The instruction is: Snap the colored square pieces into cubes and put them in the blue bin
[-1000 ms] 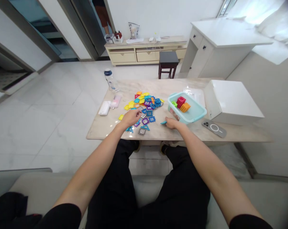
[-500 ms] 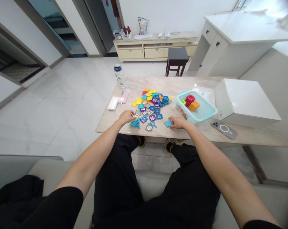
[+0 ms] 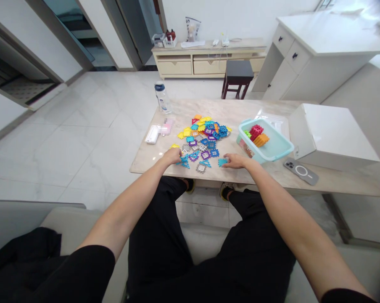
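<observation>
My left hand [image 3: 172,156] is at the front left of a heap of notched plastic building tiles [image 3: 205,130]. Its fingers are closed at the edge of a blue triangular tile [image 3: 185,162], partly hiding it. A yellow tile [image 3: 175,146] lies on the table just behind that hand. To the right, my right hand [image 3: 236,160] grips a light-blue square tile [image 3: 222,162] by its right edge, low over the tabletop. Between the hands lie a grey tile [image 3: 201,168], a purple one [image 3: 205,155] and several blue ones.
A pale teal bin [image 3: 276,149] holding red, orange and green tiles stands right of the heap. Beyond it are a white box [image 3: 335,134] and a phone [image 3: 301,171]. A water bottle [image 3: 163,99] and a white packet [image 3: 152,134] sit at the table's left side.
My left hand has let go of the yellow tile, now lying behind it, and has moved slightly nearer the blue triangular tile. My right hand keeps the light-blue tile. The view has shifted slightly.
</observation>
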Action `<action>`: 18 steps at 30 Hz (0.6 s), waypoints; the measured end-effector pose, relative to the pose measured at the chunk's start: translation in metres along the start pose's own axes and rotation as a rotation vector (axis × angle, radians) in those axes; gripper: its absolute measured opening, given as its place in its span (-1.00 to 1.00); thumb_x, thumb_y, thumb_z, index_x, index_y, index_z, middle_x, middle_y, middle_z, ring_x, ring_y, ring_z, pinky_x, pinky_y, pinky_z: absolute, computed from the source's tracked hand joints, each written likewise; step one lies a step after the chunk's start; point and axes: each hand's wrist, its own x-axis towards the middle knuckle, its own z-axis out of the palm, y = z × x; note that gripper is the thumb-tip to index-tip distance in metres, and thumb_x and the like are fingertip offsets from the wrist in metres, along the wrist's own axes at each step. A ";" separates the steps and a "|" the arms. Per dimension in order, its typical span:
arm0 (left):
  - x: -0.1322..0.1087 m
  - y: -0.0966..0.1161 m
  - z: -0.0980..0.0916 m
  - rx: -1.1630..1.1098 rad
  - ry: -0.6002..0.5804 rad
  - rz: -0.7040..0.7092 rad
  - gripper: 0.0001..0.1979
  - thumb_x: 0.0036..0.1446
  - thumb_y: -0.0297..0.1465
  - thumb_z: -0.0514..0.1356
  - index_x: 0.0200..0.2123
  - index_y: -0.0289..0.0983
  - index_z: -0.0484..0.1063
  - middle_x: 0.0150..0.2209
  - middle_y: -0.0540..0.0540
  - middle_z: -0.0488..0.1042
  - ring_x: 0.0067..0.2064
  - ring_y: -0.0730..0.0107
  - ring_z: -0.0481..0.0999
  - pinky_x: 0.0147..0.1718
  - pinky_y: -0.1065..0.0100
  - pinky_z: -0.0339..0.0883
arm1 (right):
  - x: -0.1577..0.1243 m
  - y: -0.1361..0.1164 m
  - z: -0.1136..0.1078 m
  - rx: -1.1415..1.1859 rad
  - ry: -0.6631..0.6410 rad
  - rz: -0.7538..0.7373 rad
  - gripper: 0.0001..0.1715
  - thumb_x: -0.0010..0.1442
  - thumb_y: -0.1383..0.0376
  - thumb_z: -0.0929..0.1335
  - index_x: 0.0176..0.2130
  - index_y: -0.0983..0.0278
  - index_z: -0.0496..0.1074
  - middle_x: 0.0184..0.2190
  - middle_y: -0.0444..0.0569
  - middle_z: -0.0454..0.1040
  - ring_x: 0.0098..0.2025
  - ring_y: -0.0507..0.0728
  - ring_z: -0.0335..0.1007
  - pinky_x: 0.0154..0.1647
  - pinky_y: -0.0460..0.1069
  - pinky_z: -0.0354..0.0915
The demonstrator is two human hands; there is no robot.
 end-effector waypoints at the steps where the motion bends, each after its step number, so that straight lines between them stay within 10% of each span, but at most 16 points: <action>1: 0.001 0.000 -0.001 0.006 0.002 -0.009 -0.66 -0.04 -0.17 0.55 -0.18 -0.16 0.73 -0.17 -0.17 0.76 0.03 -0.05 0.72 -0.08 0.28 0.48 | 0.000 0.001 -0.001 0.009 -0.027 0.006 -0.12 0.48 -0.03 0.50 0.53 0.37 0.38 0.29 0.30 0.64 0.25 0.33 0.67 0.27 0.06 0.47; 11: -0.011 -0.003 0.001 0.034 0.005 -0.107 -0.20 -0.12 -0.05 0.64 0.15 -0.19 0.55 0.19 -0.34 0.69 0.18 -0.20 0.69 0.01 0.20 0.53 | -0.009 0.006 0.000 0.044 -0.048 0.021 -0.17 0.51 0.00 0.47 0.54 0.34 0.38 0.33 0.29 0.63 0.31 0.35 0.65 0.37 0.08 0.44; 18: -0.009 -0.002 -0.006 -0.059 0.033 -0.112 -0.48 -0.10 -0.18 0.60 -0.07 -0.21 0.65 0.04 -0.33 0.74 0.15 -0.29 0.71 0.03 0.17 0.52 | -0.009 0.004 -0.002 0.012 -0.041 0.016 -0.27 0.54 0.02 0.43 0.49 0.33 0.47 0.35 0.26 0.62 0.34 0.36 0.62 0.36 0.08 0.43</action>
